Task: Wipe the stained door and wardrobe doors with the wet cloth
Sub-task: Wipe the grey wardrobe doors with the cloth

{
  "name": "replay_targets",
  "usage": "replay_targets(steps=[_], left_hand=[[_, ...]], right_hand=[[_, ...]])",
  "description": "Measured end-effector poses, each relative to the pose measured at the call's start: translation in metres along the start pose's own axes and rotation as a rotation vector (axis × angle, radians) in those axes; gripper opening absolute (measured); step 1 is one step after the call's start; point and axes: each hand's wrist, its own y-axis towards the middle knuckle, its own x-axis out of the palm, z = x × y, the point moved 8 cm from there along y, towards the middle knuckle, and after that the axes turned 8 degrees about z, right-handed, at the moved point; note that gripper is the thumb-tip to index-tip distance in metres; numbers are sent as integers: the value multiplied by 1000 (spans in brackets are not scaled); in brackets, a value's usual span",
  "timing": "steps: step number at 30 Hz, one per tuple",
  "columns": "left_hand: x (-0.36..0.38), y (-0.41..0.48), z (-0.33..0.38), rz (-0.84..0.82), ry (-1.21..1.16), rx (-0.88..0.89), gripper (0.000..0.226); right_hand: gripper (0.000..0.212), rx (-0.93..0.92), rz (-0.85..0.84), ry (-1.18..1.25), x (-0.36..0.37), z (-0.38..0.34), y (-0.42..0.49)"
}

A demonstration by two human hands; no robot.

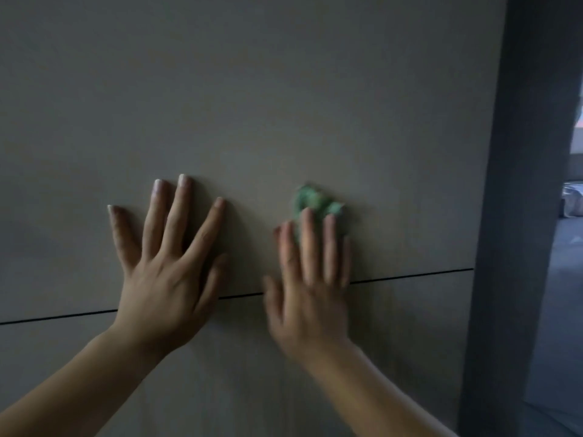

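Pressing flat against the wardrobe door [252, 89], the left hand [164, 279] is seen left of the frame's centre, fully opened out: four fingers [184, 212] and the thumb are spread wide and straight, and nothing is grasped by it. Its palm is laid across the thin dark seam [410, 275] that runs slightly uphill from the left edge towards the right. The right hand [310, 288] is placed just beside it, near the centre of the frame, and is rendered blurred. Its fingers are held straight and close together, not curled, and the green cloth [310, 200] is pressed against the door under their tips; the cloth is pinned rather than gripped. The cloth is shown bunched, its crumpled edge sticking out above the fingertips, on the door's upper panel just above the seam and right of centre. Whether it is wet cannot be told.

Counted in the head view: two bare hands, with both forearms entering from the bottom edge; one cloth; one seam, by which the grey-brown surface is divided into two panels, the upper one large and the lower panel [410, 342] filling the bottom of the frame. One dark upright frame [517, 216] is set along the right side, touching the panels' right edge. Beyond it, at the far right edge, a strip of floor [555, 310] and a pale, blurred object [572, 200] are glimpsed, too indistinct to be named
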Motion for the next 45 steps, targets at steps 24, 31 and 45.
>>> replay_targets(steps=[24,31,45], left_hand=[[33,1,83,-40,-29,96,65],[31,2,83,-28,-33,101,64],[-6,-24,30,-29,-76,78,71]], right_hand=[[71,278,151,-78,-40,150,67],[66,-214,-7,-161,-24,127,2],[67,-48,21,-76,-14,76,6]])
